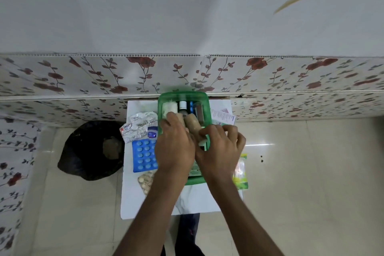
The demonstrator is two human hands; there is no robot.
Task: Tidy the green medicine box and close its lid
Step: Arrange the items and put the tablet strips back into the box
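Note:
The green medicine box (204, 103) stands open on a small white table (199, 201), against the flowered wall. Inside it I see a white cotton roll (169, 107), a dark bottle with a white cap (182, 106) and something blue. My left hand (174, 145) reaches into the box's left side with its fingers on a beige bandage roll. My right hand (218, 147) has its fingers curled around a second beige bandage roll (192, 123) that lies in the box. The near part of the box and what may be its lid are hidden under my hands.
Left of the box lie crumpled foil strips (139, 125), a small blue jar (152, 133), a blue blister pack (144, 155) and a bag of pale tablets (145, 181). Printed leaflets (223, 116) and a yellow-green packet (241, 172) lie on the right. A black bag (91, 149) sits on the floor.

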